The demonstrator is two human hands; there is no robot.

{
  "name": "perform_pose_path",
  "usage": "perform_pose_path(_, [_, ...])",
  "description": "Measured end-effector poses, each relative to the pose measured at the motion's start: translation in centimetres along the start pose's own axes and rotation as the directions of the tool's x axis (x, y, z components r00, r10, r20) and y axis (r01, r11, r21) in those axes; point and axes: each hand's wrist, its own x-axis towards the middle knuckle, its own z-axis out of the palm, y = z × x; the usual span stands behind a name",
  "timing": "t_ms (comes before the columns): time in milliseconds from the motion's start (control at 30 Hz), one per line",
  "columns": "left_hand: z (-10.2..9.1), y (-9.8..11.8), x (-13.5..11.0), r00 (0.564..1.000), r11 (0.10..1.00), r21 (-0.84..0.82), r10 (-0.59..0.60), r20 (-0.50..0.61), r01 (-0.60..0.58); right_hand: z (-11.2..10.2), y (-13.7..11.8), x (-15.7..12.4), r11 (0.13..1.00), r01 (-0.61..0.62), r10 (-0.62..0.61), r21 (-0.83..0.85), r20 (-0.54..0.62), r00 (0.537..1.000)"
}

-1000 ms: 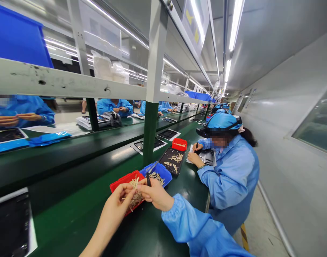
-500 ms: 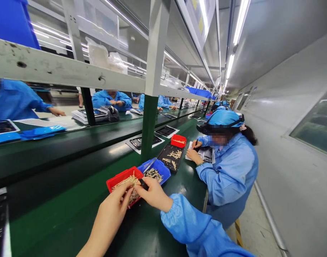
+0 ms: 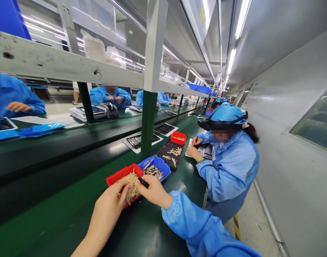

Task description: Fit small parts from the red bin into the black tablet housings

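Tool (image 3: 143,182), black, in right hand (image 3: 154,192); left hand (image 3: 108,203) at red bin (image 3: 123,174).

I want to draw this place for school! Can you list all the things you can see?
Red plastic tray: one, red, under the hands, full of pale strips.
Blue plastic tray: one, blue, beside the red tray, holding pale strips.
Metal tweezers: one pair, silver, on the blue tray's edge.
Black tray: one, black, farther along the bench.
Small red tray: one, red, just past the black tray.
Workbench: one, dark green, under everything.
Co-workers: at least five, blue coats, one seated at right, others across the bench.
Black tool: one, black, in the right hand.
Left hand: one, over the red tray.
Right hand: one, blue sleeve, beside the left hand.
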Motion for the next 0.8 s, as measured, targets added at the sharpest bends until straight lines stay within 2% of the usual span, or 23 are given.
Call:
perform_pose_path(67, [-0.2, 0.0, -0.1, 0.999, 0.999, 0.017, -0.033, -0.005, 0.033, -0.1, 0.0, 0.0, 1.000, 0.008, -0.008, -0.013, -0.010, 1.000])
perform_pose_path(133, [-0.2, 0.0, -0.2, 1.000, 1.000, 0.014, -0.017, -0.002, 0.017, -0.1, 0.1, 0.0, 0.998, 0.041, -0.042, -0.037, -0.007, 0.999])
perform_pose_path(300, [-0.2, -0.1, -0.2, 0.976, 0.976, -0.006, 0.218, -0.005, -0.218, -0.4, 0.3, -0.2, 0.980, 0.167, -0.159, -0.106, 0.079, 0.984])
perform_pose_path(400, [-0.9, 0.1, 0.4, 0.956, 0.956, 0.000, 0.291, 0.044, -0.292, -0.8, 0.2, -0.3, 0.953, 0.231, -0.199, -0.196, 0.169, 0.965])
perform_pose_path(467, [-1.2, 0.3, 0.7, 0.948, 0.953, -0.039, 0.303, 0.100, -0.300, -1.1, 0.1, -0.3, 0.936, 0.259, -0.207, -0.237, 0.222, 0.953])
perform_pose_path(533, [-1.4, 0.5, 0.9, 0.957, 0.967, -0.094, 0.248, 0.150, -0.236, -1.3, 0.1, -0.2, 0.931, 0.274, -0.211, -0.242, 0.253, 0.944])
perform_pose_path(633, [-1.1, 0.4, 0.8, 0.979, 0.990, -0.116, 0.099, 0.179, -0.078, -1.3, 0.1, -0.1, 0.952, 0.260, -0.215, -0.162, 0.251, 0.944])
perform_pose_path(700, [-0.9, 0.1, 0.6, 0.985, 0.995, -0.093, -0.005, 0.173, 0.021, -1.4, 0.1, 0.0, 0.979, 0.183, -0.162, -0.087, 0.208, 0.965])
perform_pose_path(800, [-0.7, -0.2, 0.5, 0.970, 0.981, -0.103, -0.142, 0.198, 0.165, -1.5, 0.1, 0.2, 0.999, 0.015, -0.019, 0.029, 0.129, 0.991])
